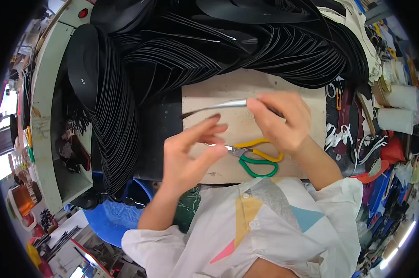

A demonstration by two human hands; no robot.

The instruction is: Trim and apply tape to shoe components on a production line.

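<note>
Countless thin black sheets [186,58], too tightly layered to be counted, are heaped along the back and left of the work surface. One white shirt [283,227] with coloured patches is worn by one person, seen from above. One pale green cabinet [44,116] is placed at the left. One beige board [251,79] is laid in the centre, below the heap. One blue tub [98,227] is seen at lower left. Two bare hands are held over the board. By the right hand [283,118], one slim tool [230,104] is gripped between thumb and fingers, its silvery shaft and dark tip pointed left. The left hand [191,155] is held open just below that tip, fingers curved, thumb apart; whether the tool is touched cannot be told. One pair of cutters [239,151], with one yellow and one green handle, is laid on the board between the hands. One red button [83,13] is set on the cabinet's top corner.
</note>
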